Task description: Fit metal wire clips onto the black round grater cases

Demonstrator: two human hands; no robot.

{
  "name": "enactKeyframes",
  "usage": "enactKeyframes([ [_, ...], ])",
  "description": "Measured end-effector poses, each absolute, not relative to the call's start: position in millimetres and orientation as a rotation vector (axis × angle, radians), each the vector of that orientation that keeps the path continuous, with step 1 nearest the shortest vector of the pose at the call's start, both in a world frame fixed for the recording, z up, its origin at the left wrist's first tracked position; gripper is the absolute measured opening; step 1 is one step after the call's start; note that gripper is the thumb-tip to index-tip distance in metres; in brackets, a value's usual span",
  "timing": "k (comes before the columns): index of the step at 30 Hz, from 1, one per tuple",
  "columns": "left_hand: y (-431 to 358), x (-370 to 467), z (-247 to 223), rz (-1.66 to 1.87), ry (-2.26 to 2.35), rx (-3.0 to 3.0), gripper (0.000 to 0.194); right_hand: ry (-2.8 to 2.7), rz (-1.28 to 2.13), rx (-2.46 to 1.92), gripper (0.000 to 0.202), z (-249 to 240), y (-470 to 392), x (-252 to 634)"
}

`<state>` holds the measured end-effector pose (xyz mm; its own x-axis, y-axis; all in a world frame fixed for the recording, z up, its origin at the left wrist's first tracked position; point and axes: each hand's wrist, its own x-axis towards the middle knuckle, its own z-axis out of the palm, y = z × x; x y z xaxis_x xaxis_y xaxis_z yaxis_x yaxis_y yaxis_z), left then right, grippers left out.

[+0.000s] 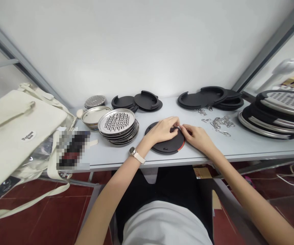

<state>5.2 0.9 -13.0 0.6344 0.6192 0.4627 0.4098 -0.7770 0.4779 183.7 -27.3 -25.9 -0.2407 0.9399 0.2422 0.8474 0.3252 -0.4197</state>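
A round black disc (165, 144) with a red strip along its right edge lies flat near the front of the table. My left hand (164, 130) rests over its upper part, fingers bent and thumb stretched across the disc. From the right, my right hand (193, 134) reaches the disc's upper right edge, its thumb and forefinger pinched together close to my left fingertips. A tiny pale bit shows between the hands, too small to name. Right of my hands lies a loose pile of metal clips (221, 123).
Stacked metal grater discs (117, 122) and plain metal discs (94, 115) stand left. Black round holders (147, 101) and more black holders (203, 98) line the wall. A tall stack of assembled graters (274, 115) is far right. A cream bag (16, 129) hangs over the left end.
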Motion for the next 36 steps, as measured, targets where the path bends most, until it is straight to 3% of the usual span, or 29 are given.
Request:
enactKeyframes([
  [36, -3, 9, -11, 0.813, 0.842, 2.456, 0.018, -2.307, 0.507, -1.395, 0.038, -16, -26, 210],
])
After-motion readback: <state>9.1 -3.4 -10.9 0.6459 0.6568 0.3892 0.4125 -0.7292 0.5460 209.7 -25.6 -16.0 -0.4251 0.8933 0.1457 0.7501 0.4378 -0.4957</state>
